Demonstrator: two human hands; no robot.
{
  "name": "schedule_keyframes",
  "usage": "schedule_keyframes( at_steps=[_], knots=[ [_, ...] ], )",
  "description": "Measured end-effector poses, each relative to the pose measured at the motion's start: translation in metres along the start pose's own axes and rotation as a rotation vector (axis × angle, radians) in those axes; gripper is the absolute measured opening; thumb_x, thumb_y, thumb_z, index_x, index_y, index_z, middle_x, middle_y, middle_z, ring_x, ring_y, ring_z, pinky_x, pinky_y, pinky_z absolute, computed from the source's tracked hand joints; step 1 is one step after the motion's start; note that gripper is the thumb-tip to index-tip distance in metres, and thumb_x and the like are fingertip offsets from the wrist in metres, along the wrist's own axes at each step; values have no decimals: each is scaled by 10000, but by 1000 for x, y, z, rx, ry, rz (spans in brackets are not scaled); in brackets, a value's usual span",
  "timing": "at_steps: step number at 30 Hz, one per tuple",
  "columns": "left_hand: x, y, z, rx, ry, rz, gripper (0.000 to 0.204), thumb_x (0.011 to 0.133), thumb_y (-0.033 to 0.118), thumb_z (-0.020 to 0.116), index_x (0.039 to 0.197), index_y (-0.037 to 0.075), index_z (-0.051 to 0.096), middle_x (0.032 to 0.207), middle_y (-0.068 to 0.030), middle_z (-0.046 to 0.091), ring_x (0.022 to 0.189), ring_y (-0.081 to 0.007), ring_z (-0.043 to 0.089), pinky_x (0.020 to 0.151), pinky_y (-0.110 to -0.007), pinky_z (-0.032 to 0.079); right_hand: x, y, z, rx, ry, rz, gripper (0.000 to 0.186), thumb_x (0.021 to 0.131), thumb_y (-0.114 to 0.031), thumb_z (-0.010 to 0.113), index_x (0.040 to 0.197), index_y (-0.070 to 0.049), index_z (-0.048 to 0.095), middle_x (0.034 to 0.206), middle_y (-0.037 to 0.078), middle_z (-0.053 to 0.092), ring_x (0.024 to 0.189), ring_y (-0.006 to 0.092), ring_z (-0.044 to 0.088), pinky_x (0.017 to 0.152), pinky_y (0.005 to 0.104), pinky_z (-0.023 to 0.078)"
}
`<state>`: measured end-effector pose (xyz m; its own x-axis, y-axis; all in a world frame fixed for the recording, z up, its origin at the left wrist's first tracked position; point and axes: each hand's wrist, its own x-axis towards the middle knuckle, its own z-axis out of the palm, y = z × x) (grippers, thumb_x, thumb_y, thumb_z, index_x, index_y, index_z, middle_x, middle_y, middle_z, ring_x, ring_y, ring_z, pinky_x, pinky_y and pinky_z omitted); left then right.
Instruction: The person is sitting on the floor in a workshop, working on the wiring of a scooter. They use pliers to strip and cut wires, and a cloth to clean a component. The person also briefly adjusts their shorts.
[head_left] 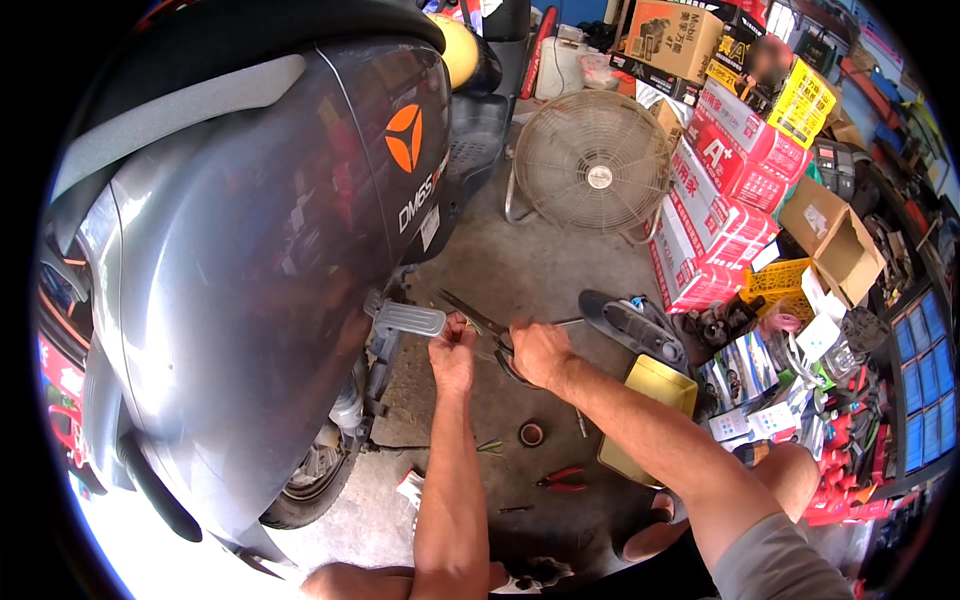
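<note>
the grey scooter (260,250) fills our left, its footrest (408,319) folded out within reach. our right hand (538,352) is wrapped around long scissors (478,320), blades toward the left hand (452,350) — fingers pinched narrow on something too small to tell, steadying it.

You get bright daylight from the near left, blowing the floor (130,560) out white. The scooter (250,250) panel shows glossy reflections. Edges curve and darken to black; details stay sharp.
</note>
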<state>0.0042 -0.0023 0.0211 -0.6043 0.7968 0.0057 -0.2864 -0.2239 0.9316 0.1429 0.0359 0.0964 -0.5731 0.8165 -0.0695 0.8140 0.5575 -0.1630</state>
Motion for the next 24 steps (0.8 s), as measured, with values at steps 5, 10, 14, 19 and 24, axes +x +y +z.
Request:
schedule_keyframes(
  at_steps=[5,10,14,19,24],
  knots=[
    [2,-8,-8,-3,8,10,141,841,-37,607,968,24,615,832,27,604,773,-73,523,789,-226,412,-11,11,30,233,14,106,300,808,-262,651,938,8,626,897,243,671,895,388,657,781,469,529],
    [3,-14,-14,17,-14,41,140,839,-48,613,960,23,625,849,24,609,804,-74,535,814,-236,419,-43,52,109,253,-208,347,391,820,-371,663,978,-13,674,983,209,678,966,369,649,814,460,527],
    [-7,-1,-12,69,8,20,126,852,-35,609,964,20,627,880,16,612,822,-78,544,813,-243,437,-67,75,141,202,-400,468,537,807,-467,667,1092,-12,648,1123,183,652,1067,329,624,876,434,521],
    [2,-15,-20,-10,31,63,158,858,-31,606,1007,7,642,910,3,629,836,-98,562,790,-253,461,-87,109,178,109,-489,492,630,798,-501,664,1191,-12,607,1225,166,614,1151,320,583,931,420,504],
    [-1,-15,-20,44,61,26,153,852,-31,607,992,3,657,916,-6,635,827,-103,566,784,-256,460,-83,121,170,61,-616,399,504,850,-429,581,1147,-26,635,1142,171,647,1121,343,595,946,427,486]
  ],
)
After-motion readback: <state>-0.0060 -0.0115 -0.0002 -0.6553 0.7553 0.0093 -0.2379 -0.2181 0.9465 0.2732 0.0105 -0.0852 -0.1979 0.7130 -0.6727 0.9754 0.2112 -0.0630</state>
